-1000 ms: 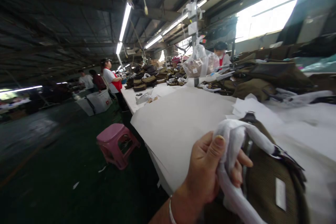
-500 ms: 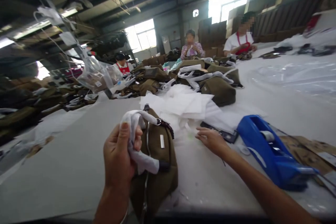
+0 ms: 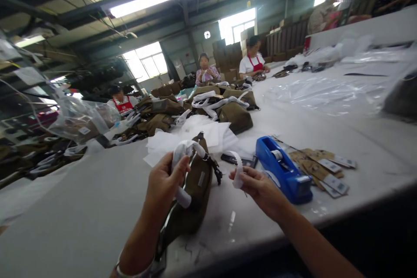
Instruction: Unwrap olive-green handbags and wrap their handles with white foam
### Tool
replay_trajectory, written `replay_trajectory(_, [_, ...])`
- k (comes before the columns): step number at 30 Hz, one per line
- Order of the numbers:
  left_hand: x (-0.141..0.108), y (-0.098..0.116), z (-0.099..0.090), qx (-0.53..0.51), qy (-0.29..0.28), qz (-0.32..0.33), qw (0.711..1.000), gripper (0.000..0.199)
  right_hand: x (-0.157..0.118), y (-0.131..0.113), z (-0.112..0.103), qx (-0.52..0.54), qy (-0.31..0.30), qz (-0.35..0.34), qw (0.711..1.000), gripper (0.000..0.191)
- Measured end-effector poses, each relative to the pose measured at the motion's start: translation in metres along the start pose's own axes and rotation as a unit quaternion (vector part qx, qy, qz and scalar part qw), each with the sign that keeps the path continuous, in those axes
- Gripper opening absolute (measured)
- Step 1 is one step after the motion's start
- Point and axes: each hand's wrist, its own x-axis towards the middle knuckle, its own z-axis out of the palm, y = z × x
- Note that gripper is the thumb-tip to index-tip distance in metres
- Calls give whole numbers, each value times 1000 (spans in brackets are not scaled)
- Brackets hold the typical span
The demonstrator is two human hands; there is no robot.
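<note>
My left hand (image 3: pixel 167 182) is closed round the white-wrapped handle (image 3: pixel 183 150) of an olive-green bag (image 3: pixel 198 195). The bag rests at the front of the table, with a zipper, a small pale label and a dark strap cluster (image 3: pixel 213 167) on its side. Between the fingertips of my right hand (image 3: pixel 257 184) is a curled strip of white translucent tape (image 3: pixel 237 169), just right of the bag. A blue tape dispenser (image 3: pixel 283 173) stands to the right of that hand. Behind my right hand lies a flat black item (image 3: pixel 249 160).
White sheets (image 3: pixel 195 134) lie behind the bag, with a pile of olive bags (image 3: pixel 234 117) beyond. Brown cards with white labels (image 3: pixel 322 169) lie right of the dispenser. Clear plastic (image 3: pixel 319 93) covers the back right. Several people sit around the far side.
My right hand now holds a curled tape strip, where its fingers were apart and bare before. The view has swung right, bringing more of the table's right side and the brown cards into sight.
</note>
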Motion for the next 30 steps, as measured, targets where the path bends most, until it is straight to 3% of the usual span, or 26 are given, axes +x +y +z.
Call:
replay_trajectory(3, [2, 6, 7, 27, -33, -25, 999, 34, -7, -6, 13, 80, 22, 6, 996, 32])
replay_trajectory(8, [1, 19, 19, 20, -165, -59, 984, 43, -2, -4, 48, 185, 53, 0, 981, 35])
replay_trajectory(11, [0, 17, 24, 61, -160, -19, 985, 40, 0, -3, 67, 207, 38, -19, 977, 31])
replay_trajectory(13, [0, 13, 23, 73, -137, -10, 988, 34, -6, -1, 72, 170, 5, -20, 985, 30])
replay_trajectory(15, [0, 9, 19, 63, -118, -23, 991, 33, -16, -1, 70, 54, -36, -43, 997, 27])
replay_trajectory(16, [1, 8, 15, 58, -107, -28, 992, 34, -22, -2, 66, -32, -42, -89, 995, 26])
replay_trajectory(17, [1, 8, 12, 52, -99, -32, 993, 34, -28, -4, 62, -125, -33, -163, 978, 23])
replay_trajectory(18, [2, 9, 9, 45, -96, -34, 994, 34, -33, -7, 58, -217, -11, -263, 940, 19])
replay_trajectory(20, [2, 13, 4, 30, -104, -37, 993, 35, -37, -15, 53, -363, 42, -461, 809, 15])
replay_trajectory(21, [1, 17, 3, 21, -114, -40, 992, 35, -36, -20, 51, -414, 59, -523, 742, 24])
replay_trajectory(22, [1, 20, 3, 14, -128, -43, 991, 35, -34, -24, 51, -454, 64, -553, 695, 32])
replay_trajectory(23, [0, 23, 3, 7, -144, -45, 989, 35, -31, -28, 51, -485, 62, -555, 673, 36])
replay_trajectory(24, [-2, 27, 3, 0, -160, -48, 986, 35, -28, -30, 52, -505, 60, -536, 675, 35])
replay_trajectory(25, [-3, 29, 3, -5, -174, -50, 983, 34, -26, -32, 53, -512, 58, -502, 695, 31])
replay_trajectory(27, [-5, 32, 1, -8, -191, -51, 980, 34, -26, -33, 55, -499, 35, -406, 765, 23])
replay_trajectory(30, [-8, 31, -6, 5, -177, -40, 983, 38, -33, -29, 59, -441, -28, -237, 865, 32])
